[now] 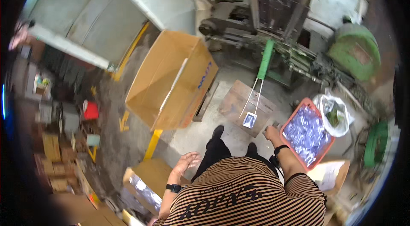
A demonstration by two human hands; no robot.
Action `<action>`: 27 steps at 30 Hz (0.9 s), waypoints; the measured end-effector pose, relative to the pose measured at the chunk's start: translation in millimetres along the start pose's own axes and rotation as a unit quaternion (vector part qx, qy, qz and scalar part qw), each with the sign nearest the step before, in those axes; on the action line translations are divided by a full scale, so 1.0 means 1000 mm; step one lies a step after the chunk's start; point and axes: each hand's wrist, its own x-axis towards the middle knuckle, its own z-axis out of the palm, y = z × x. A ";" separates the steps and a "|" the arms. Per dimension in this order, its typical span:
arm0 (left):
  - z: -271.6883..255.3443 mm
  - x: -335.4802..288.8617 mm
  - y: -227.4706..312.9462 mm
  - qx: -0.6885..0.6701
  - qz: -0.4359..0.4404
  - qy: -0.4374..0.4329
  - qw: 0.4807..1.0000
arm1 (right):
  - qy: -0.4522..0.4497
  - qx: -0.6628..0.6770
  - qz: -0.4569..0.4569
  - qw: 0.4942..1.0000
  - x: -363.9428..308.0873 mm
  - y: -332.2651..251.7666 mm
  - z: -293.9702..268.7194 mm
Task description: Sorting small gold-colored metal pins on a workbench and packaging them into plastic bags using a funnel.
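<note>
Head cam: wide fisheye up on the wearer's head, aimed steeply down
Striped shirt (247,189): super close, fills the near middle
Floor (181,141): seen from above, further off
Machine (277,10): far side, a bit right, farther still

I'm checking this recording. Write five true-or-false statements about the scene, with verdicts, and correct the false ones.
1. The red basket is to the right of the person's right hand. True.
2. The red basket has nothing in it. False: it is heaped with bluish, clear-looking pieces.
3. The large cardboard box stands left of the green handle. True.
4. The left hand is gripping the cardboard box. False: it is apart from the box, its fingers loosely curved, with no object showing in it.
5. Both wrists are bare. False: each wears a dark band.
</note>
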 end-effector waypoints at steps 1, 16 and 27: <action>-0.015 0.016 0.015 0.019 -0.007 -0.014 1.000 | 0.004 0.012 0.021 1.000 0.004 -0.020 -0.001; -0.103 0.164 0.200 0.351 -0.052 -0.138 0.925 | 0.217 0.089 0.294 0.927 0.039 -0.119 0.056; -0.087 0.200 0.214 0.397 -0.013 -0.169 0.902 | 0.203 -0.092 0.209 0.952 0.058 -0.124 0.048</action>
